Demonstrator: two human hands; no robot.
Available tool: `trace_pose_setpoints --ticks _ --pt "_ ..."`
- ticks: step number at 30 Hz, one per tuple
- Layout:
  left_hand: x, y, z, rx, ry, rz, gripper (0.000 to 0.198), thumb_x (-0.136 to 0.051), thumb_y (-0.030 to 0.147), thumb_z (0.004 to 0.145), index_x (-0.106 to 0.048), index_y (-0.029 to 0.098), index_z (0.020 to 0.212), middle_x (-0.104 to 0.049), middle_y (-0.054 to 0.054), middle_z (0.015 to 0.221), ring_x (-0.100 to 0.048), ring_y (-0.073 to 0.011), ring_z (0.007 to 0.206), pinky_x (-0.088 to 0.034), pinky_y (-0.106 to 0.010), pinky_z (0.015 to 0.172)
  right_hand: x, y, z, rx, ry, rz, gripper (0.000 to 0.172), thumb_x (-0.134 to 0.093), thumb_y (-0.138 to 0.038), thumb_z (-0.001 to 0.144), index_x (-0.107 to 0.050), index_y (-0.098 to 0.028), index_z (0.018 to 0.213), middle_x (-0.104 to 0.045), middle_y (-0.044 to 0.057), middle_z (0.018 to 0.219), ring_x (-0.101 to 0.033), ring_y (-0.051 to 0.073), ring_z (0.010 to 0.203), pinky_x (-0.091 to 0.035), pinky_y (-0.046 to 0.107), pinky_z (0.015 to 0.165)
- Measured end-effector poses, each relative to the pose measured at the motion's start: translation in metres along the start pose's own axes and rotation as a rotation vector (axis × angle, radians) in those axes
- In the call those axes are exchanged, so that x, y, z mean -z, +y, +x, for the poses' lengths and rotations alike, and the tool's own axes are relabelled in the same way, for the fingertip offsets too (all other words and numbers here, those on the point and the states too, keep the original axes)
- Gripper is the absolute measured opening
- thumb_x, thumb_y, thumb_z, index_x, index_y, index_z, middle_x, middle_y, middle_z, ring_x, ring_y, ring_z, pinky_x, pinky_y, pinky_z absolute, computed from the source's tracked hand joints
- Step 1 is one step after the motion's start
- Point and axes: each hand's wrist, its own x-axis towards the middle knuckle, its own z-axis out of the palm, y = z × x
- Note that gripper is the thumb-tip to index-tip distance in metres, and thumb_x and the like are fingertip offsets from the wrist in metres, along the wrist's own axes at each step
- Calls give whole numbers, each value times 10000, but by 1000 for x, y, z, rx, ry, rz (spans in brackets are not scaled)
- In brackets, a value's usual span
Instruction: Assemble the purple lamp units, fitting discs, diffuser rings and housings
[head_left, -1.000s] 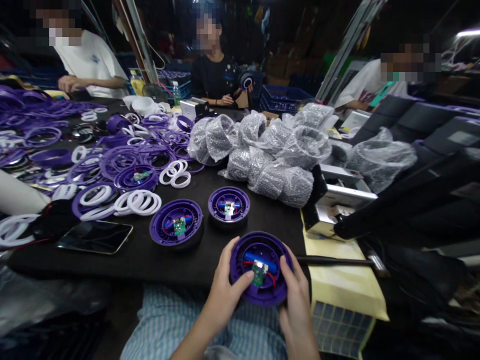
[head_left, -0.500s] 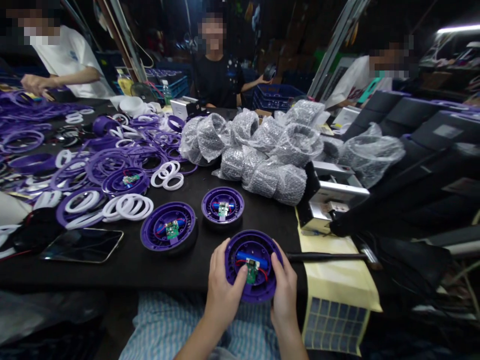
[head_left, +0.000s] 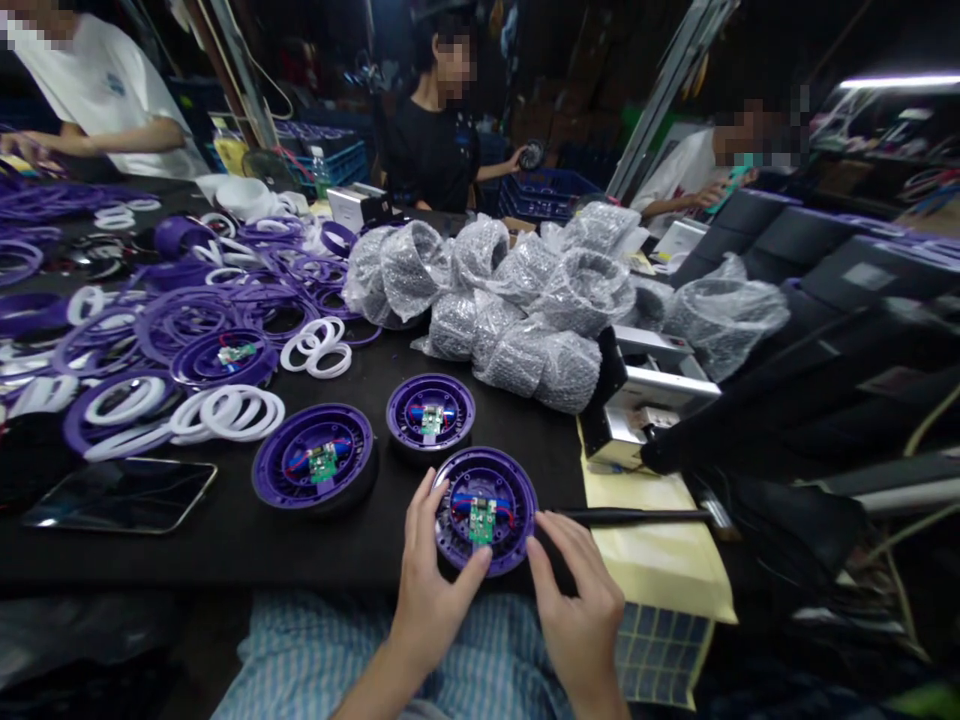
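Note:
A round purple housing (head_left: 517,470) lies in front of me at the table's near edge. Inside it are a green circuit board (head_left: 481,520), a blue cylinder and red wires. My left hand (head_left: 435,580) is closed on the housing's left side, thumb over the near rim and fingers along the left edge. At the right rim, my right hand (head_left: 574,585) has its fingers apart, thumb and fingertips at or just off the edge. Two similar housings stand beyond: one purple housing (head_left: 274,480) to the left, another purple housing (head_left: 405,425) behind.
A phone (head_left: 124,495), white rings (head_left: 244,412) and a heap of purple rings (head_left: 187,320) lie left. Bubble-wrapped pieces (head_left: 517,350) are piled behind. Right are a metal fixture (head_left: 652,390), a hammer (head_left: 637,516) and yellow sticker sheets (head_left: 652,560). Several co-workers sit across.
The housing has moved slightly up and left, away from my body. My right hand has loosened from its rim and spread its fingers. My left thumb has moved off the circuit board to the rim.

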Motion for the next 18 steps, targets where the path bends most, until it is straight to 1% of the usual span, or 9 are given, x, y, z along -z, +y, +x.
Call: trace_pose_setpoints --ticks 3,6,9,12,15,17,18 --pt "9 -2 -11 -35 -39 42 684 -622 317 749 -265 227 1325 -281 -138 1418 -306 -295 1305 -309 -515 1043 5 0 5 27 -39 -19 159 -593 -111 792 -627 -165 938 -648 42 881 -583 142 890 -475 266 835" --pt "12 -5 -14 -21 -87 49 747 -642 345 733 -223 232 1341 -252 -151 1428 -288 -308 1313 -301 -536 1040 4 -2 9 8 -107 -14 127 -597 -142 795 -630 -173 914 -640 41 866 -580 149 866 -484 276 806" --pt "8 -7 -9 4 -145 31 770 -630 367 748 -179 241 1359 -210 -149 1447 -252 -298 1334 -297 -531 1046 1 -4 10 -23 -150 -19 105 -597 -179 798 -634 -181 896 -626 43 854 -574 162 848 -493 295 772" --pt "0 -6 -4 19 -151 7 766 -622 343 756 -167 241 1364 -207 -144 1448 -232 -289 1345 -277 -526 1059 -1 -1 8 -75 -156 -28 122 -589 -212 804 -637 -198 916 -625 45 891 -579 171 864 -497 309 773" --pt "-3 -5 2 36 -157 -35 784 -639 341 740 -178 230 1365 -212 -151 1444 -222 -299 1347 -245 -537 1070 -3 6 5 -194 -121 2 205 -576 -246 805 -620 -201 999 -615 68 994 -579 192 930 -499 345 813" --pt "-1 -8 5 45 -195 -95 819 -639 358 738 -147 230 1380 -203 -155 1450 -205 -303 1353 -228 -542 1075 -6 11 4 -335 -81 77 306 -588 -283 785 -590 -192 1077 -587 92 1087 -568 212 983 -497 375 838" --pt "1 -10 7 51 -234 -137 854 -640 362 736 -108 236 1392 -191 -155 1458 -199 -301 1356 -228 -540 1076 -8 13 4 -426 -65 137 363 -597 -308 771 -572 -186 1112 -571 104 1129 -564 221 1007 -499 382 843"
